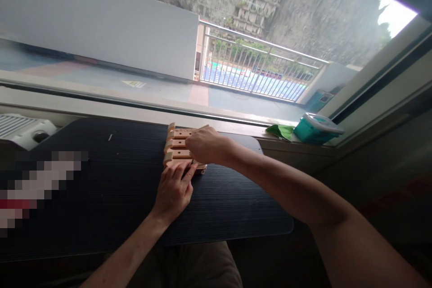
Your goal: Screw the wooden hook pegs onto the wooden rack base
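Note:
On the dark table lies a small wooden slatted piece [174, 143], light in colour, with several parallel slats, dark holes in them and raised blocks along the left end. My left hand [174, 186] holds its near edge, fingers lying over the nearest slat. Above the right part of the slats, my right hand [204, 144] is closed in a fist, bent down at the wrist. A thin dark shaft [192, 161] shows just below this fist, close to my left fingertips. What the fist grips is mostly hidden by the hand itself.
The dark table [128, 180] stands against a window sill. On the sill at right are a teal box with a clear lid [317, 128] and a green cloth [281, 132]. A white slatted appliance [25, 130] is at left. A blurred-out patch covers the table's left side.

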`<state>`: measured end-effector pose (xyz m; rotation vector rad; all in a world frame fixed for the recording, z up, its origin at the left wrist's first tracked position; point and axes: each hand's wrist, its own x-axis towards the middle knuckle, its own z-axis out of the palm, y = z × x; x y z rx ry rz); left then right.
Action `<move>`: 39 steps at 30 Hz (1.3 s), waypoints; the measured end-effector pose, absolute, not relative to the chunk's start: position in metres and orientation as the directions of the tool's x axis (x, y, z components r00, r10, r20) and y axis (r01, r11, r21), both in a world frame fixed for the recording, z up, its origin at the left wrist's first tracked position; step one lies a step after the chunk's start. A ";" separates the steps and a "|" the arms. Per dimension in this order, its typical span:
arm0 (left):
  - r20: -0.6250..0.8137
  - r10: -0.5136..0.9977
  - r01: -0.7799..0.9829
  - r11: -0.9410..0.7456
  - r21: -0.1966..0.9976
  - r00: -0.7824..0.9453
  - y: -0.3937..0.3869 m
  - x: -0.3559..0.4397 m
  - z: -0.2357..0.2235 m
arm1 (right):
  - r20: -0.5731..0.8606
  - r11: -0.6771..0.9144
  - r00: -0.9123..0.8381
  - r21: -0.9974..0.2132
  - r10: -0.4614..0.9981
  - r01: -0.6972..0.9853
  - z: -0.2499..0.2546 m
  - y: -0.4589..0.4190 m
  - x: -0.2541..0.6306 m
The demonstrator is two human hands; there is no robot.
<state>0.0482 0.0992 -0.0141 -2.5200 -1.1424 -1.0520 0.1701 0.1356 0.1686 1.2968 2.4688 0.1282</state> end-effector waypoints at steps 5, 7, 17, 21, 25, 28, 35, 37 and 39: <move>0.667 0.588 0.720 -0.685 0.110 0.457 0.099 0.047 -0.013 | -0.257 0.571 -0.514 0.269 0.818 0.776 0.176 0.125 0.170; 0.667 0.589 0.721 -0.685 0.111 0.457 0.099 0.047 -0.012 | -0.258 0.604 -0.548 0.270 0.796 0.750 0.178 0.123 0.172; 0.659 0.598 0.717 -0.685 0.126 0.456 0.099 0.048 -0.012 | -0.270 0.643 -0.586 0.238 0.764 0.728 0.169 0.130 0.175; 0.660 0.596 0.719 -0.685 0.119 0.458 0.100 0.048 -0.013 | -0.325 0.603 -0.529 0.191 0.784 0.775 0.170 0.135 0.176; 0.662 0.587 0.715 -0.690 0.110 0.465 0.100 0.049 -0.014 | -0.334 0.577 -0.501 0.186 0.798 0.795 0.169 0.134 0.179; 0.659 0.592 0.720 -0.686 0.108 0.465 0.099 0.049 -0.014 | -0.318 0.553 -0.480 0.203 0.818 0.808 0.171 0.130 0.181; 0.667 0.588 0.720 -0.685 0.111 0.457 0.101 0.049 -0.015 | -0.292 0.597 -0.536 0.182 0.792 0.782 0.180 0.129 0.179; 0.670 0.584 0.719 -0.687 0.108 0.458 0.101 0.049 -0.015 | -0.267 0.632 -0.581 0.181 0.769 0.754 0.178 0.132 0.178; 0.667 0.588 0.721 -0.684 0.108 0.457 0.100 0.049 -0.015 | -0.235 0.661 -0.620 0.184 0.748 0.728 0.174 0.135 0.177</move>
